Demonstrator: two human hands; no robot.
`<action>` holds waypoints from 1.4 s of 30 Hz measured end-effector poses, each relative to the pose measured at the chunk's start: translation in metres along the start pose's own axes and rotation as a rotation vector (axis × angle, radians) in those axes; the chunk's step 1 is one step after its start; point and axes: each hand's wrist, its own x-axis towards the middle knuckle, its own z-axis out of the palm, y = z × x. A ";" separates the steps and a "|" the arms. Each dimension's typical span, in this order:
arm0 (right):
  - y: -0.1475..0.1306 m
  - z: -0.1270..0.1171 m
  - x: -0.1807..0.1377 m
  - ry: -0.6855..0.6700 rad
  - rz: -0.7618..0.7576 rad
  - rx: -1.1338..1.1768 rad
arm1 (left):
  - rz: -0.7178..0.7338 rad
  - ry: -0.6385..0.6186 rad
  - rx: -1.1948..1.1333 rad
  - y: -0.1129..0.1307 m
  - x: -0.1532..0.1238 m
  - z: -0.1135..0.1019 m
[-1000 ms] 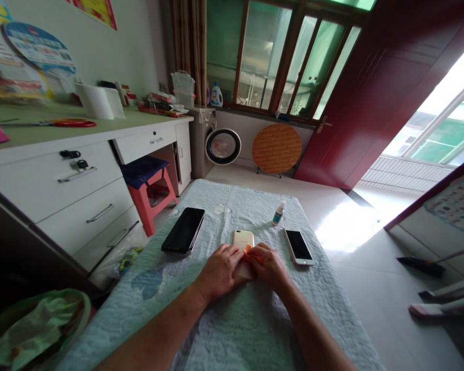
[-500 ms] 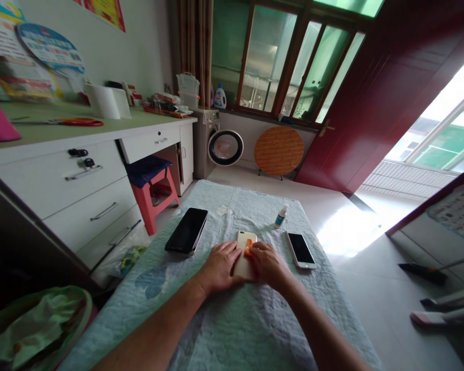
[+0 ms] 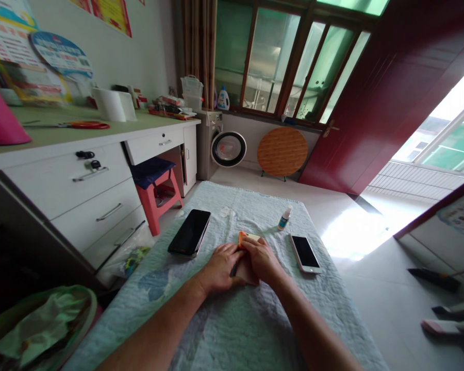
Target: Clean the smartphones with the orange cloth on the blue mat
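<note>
A pale gold phone (image 3: 248, 274) lies back up on the quilted cloth, partly covered by both hands. My left hand (image 3: 223, 265) grips its left edge and steadies it. In my right hand (image 3: 260, 257) is a small orange cloth (image 3: 241, 238), pressed against the phone's top left corner by the camera. To the left rests a black phone (image 3: 190, 232), apparently stacked on another thin item. On the right are a white phone (image 3: 305, 253), screen up, and a small spray bottle (image 3: 284, 218) standing upright.
The light blue quilted cloth (image 3: 216, 330) covers the low surface. At left stand a white desk (image 3: 100, 178) with scissors (image 3: 87, 124) on it, a pink stool (image 3: 158, 201) and a waste bin (image 3: 88, 309). A washing machine (image 3: 209, 139) stands behind, its door open.
My right hand has slid the orange cloth up and left across the phone's back to its camera corner. My left hand keeps its hold. The view has shifted slightly.
</note>
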 end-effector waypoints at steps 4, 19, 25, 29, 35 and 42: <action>0.002 -0.002 -0.003 -0.005 0.020 -0.032 | 0.005 0.008 -0.002 -0.001 -0.001 0.000; 0.012 0.008 0.009 0.043 0.055 -0.081 | 0.013 0.025 0.022 -0.004 -0.001 0.003; 0.015 0.003 0.007 0.034 0.074 -0.131 | 0.009 0.023 0.023 -0.003 -0.002 0.004; 0.023 -0.005 0.000 0.026 0.137 -0.179 | -0.015 0.006 0.035 -0.003 -0.002 0.004; 0.028 -0.012 -0.007 0.027 0.254 -0.261 | -0.045 0.002 0.030 -0.003 -0.002 0.004; 0.014 -0.004 0.004 -0.011 0.176 -0.200 | -0.034 0.010 0.026 -0.001 -0.002 0.003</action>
